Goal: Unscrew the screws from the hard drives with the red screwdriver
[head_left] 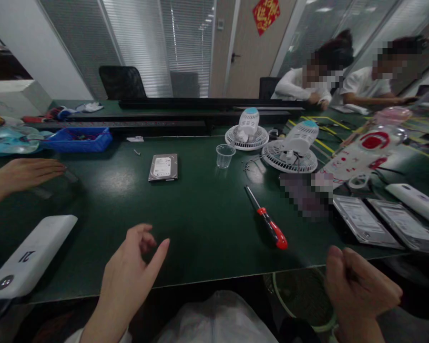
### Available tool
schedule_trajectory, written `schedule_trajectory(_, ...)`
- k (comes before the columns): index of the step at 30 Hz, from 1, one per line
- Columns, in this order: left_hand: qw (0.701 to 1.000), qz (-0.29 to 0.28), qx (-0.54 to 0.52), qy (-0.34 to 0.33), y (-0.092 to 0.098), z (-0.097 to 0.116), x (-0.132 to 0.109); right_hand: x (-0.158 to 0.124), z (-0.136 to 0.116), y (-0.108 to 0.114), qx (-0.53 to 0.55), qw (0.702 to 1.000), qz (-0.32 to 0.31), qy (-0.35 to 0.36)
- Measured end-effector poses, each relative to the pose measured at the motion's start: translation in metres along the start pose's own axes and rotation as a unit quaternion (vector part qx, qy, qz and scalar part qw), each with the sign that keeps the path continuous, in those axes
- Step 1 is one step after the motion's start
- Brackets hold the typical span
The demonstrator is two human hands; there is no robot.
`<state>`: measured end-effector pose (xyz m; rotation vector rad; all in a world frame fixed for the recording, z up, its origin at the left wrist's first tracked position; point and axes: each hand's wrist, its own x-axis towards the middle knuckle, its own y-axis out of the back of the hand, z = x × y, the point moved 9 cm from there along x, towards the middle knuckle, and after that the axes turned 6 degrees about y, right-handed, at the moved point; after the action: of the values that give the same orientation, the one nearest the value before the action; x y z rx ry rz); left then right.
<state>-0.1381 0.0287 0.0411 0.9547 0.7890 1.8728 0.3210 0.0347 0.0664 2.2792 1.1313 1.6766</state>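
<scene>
My left hand [134, 267] hovers over the front edge of the table, its fingers loosely bent and the thumb apart, with nothing in it. At the front right, my right hand [361, 281] is closed in a fist at the table edge; nothing shows in it. A hard drive [163, 166] lies label up, beyond my left hand. Between my hands, farther in, rests a red and black screwdriver [268, 221]. Two more hard drives [364, 221] lie just beyond my right hand. A clear plastic cup [224, 156] stands near the middle.
Two white fan parts [289, 152] stand behind the screwdriver, beside a decorated bottle [364, 147]. At left are a blue tray [79, 139], a white power bank [32, 255] and another person's hand [32, 174]. Two people sit across, at right. A basket [303, 297] is below the table.
</scene>
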Motion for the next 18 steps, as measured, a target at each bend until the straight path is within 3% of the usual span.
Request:
schedule_trajectory(2,0.996,-0.036,0.078,-0.021,-0.012,0.011,0.039,0.015,-0.039,-0.003,-0.031,0.990,0.025,0.139)
schedule_trajectory(3,0.992,-0.049,0.113,-0.033,-0.019,0.018,0.060,0.020,-0.050,-0.008,-0.033,0.986,0.024,0.164)
schedule_trajectory(7,0.976,-0.110,0.182,0.056,-0.060,0.016,0.144,0.026,-0.073,-0.026,0.015,0.985,0.008,0.171)
schedule_trajectory(10,0.975,-0.111,0.170,0.087,-0.082,0.011,0.184,0.032,-0.080,-0.051,0.091,0.989,-0.058,0.100)
schedule_trajectory(14,0.976,-0.151,0.129,0.093,-0.101,0.002,0.203,0.044,-0.104,-0.120,0.251,0.936,-0.248,-0.002)
schedule_trajectory(18,0.979,-0.162,0.088,0.091,-0.100,-0.014,0.220,0.059,-0.139,-0.210,0.223,0.887,-0.404,-0.018)
